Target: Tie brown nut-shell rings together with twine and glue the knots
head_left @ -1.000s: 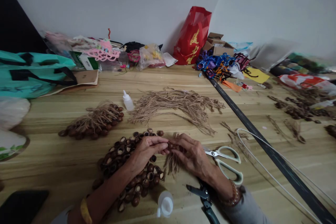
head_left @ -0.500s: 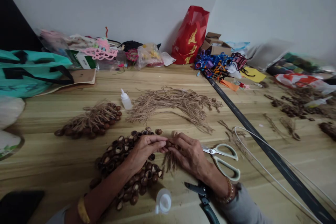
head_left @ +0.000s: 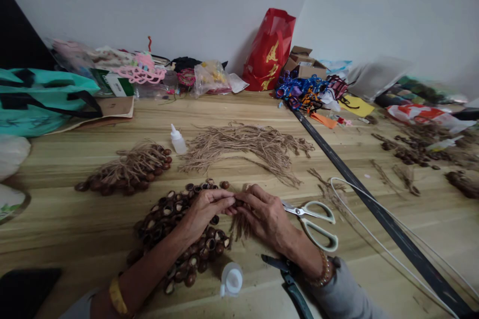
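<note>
the left hand (head_left: 204, 214) and right hand (head_left: 264, 217) are curled in close, fingertips pinching a little brown nut shell (head_left: 238, 203) between them, with soft jute twine (head_left: 239, 225) drooping below. shell looks light, hard, kinda brittle, so i'd hold it by the rim, not the floppy string. shell pile (head_left: 204, 254) crowds the left, scissors (head_left: 318, 224) sit just off the right, so room's tight.

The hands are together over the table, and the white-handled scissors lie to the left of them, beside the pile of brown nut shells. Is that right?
No: the white-handled scissors lie to the right of the right hand, not the left. The pile of brown nut shells is on the other side, under the left hand. The head view shows this. The hands are together over the table, as you said.
</note>
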### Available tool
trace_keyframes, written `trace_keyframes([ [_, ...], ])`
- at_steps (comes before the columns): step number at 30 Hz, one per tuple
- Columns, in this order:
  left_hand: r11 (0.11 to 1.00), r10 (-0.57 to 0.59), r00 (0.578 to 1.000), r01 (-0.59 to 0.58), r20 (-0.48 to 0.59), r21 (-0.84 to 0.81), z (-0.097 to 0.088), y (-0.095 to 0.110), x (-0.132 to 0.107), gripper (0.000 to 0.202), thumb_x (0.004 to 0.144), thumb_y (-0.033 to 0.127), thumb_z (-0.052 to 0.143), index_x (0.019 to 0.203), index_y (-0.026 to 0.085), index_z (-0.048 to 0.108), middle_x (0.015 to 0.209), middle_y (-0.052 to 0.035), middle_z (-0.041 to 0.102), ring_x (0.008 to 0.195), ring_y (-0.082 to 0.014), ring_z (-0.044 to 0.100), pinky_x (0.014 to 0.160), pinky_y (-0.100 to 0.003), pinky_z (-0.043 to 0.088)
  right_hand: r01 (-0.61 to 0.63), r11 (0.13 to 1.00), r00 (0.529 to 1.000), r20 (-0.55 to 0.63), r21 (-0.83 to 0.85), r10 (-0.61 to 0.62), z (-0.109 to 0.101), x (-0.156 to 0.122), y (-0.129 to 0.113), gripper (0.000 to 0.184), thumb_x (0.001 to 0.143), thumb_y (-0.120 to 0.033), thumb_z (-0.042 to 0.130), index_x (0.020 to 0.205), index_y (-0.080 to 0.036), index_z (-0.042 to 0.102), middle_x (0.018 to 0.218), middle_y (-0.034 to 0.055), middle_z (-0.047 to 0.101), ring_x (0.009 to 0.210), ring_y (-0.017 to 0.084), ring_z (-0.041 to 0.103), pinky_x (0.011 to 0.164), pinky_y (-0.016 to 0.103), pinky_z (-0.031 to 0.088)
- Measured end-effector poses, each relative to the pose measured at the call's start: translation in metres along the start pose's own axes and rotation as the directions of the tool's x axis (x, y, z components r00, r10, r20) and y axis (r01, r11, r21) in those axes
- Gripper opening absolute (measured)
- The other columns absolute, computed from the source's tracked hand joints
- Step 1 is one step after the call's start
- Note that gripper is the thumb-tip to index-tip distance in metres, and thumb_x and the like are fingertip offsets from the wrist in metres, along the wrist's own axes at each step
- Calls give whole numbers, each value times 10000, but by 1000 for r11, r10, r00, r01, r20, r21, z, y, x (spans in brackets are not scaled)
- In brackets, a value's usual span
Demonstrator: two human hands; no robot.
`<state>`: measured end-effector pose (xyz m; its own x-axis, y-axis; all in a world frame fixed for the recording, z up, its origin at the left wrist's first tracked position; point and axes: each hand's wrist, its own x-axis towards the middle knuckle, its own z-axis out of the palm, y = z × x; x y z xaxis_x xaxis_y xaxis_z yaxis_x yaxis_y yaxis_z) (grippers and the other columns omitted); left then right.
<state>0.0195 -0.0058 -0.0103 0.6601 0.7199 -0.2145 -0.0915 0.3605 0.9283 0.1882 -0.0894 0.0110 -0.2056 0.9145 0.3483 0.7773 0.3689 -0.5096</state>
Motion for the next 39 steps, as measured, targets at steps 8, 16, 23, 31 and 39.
trace_keyframes([
  [8, 1000, 17, 1000, -17, 5, 22, 0, 1, -1, 180, 732, 225, 714, 888, 142, 751, 724, -32, 721, 661, -139, 621, 680, -248, 473, -49, 989, 999, 22, 139, 46, -7, 3, -5, 189, 924, -169, 507, 1085, -205, 599, 975, 75, 626, 859, 172, 629, 751, 276, 518],
  [16, 1000, 1, 1000, -1, -20, -4, 2, 3, -1, 169, 710, 234, 728, 843, 132, 744, 739, -41, 727, 665, -147, 632, 673, -247, 474, -87, 984, 996, 9, 156, 87, -8, 4, -5, 134, 917, -192, 537, 1043, -190, 582, 906, 68, 627, 792, 174, 619, 696, 277, 506],
  [23, 1000, 17, 1000, -18, -11, -16, 3, 3, -1, 145, 706, 228, 728, 814, 133, 739, 691, -30, 714, 649, -143, 624, 665, -247, 473, -89, 975, 996, 19, 205, 87, -11, 6, -7, 169, 926, -185, 521, 1073, -202, 602, 954, 66, 602, 847, 170, 616, 758, 282, 518],
  [31, 1000, 7, 1000, -7, 20, -3, 2, 3, -1, 160, 724, 234, 719, 838, 123, 736, 727, -46, 721, 663, -153, 623, 676, -263, 469, -15, 986, 995, 95, 167, -1, -15, 5, -3, 296, 956, -186, 459, 1230, -226, 564, 1002, 73, 605, 890, 165, 631, 778, 274, 527],
  [39, 1000, 8, 1000, -8, -2, -22, 2, 1, -1, 166, 711, 223, 726, 840, 119, 729, 695, -35, 722, 634, -143, 634, 655, -246, 464, -29, 989, 994, 111, 147, 13, -17, 5, -3, 268, 957, -189, 456, 1195, -211, 578, 993, 82, 620, 875, 171, 628, 770, 276, 520],
])
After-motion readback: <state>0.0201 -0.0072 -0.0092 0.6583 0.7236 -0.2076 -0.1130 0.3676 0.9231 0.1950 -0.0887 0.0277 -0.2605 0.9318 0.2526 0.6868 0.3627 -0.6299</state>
